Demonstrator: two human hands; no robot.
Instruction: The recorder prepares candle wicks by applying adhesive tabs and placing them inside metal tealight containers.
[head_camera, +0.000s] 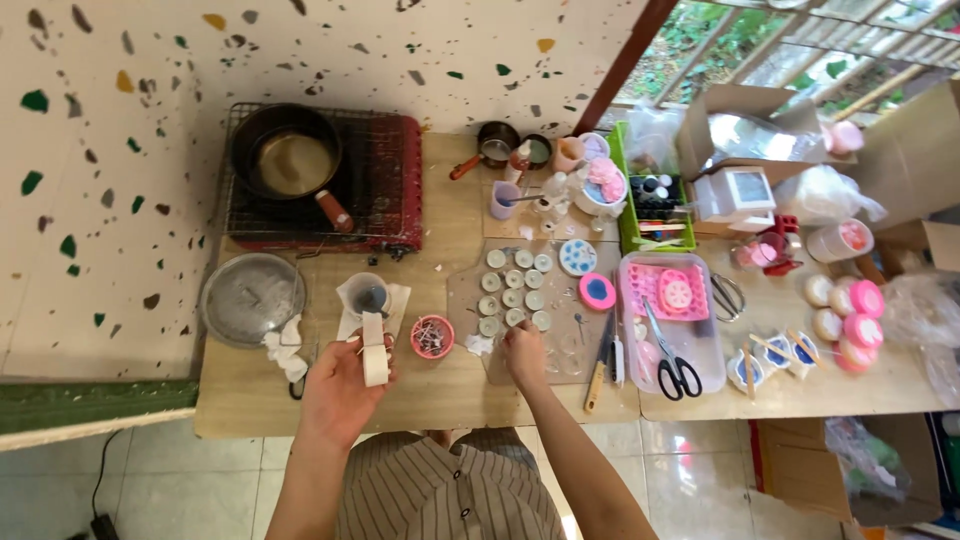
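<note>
My left hand (340, 385) holds a white roll of tape (375, 350) upright above the wooden table's (440, 395) front edge. My right hand (524, 352) rests with fingers down on a clear mat (565, 360), just below several small round white moulds (513, 288) laid in rows. A pink bowl (432, 337) of small wick pieces sits between my hands. Behind the tape stands a small glass cup (368, 295) on a white tissue.
A portable stove (385, 190) carries a black pan (290, 160) at the back left; a metal lid (250, 298) lies before it. Right of the mat are a knife (600, 365), scissors (668, 362) on a clear tub (705, 355), pink lidded jars (858, 318) and cardboard boxes (745, 120).
</note>
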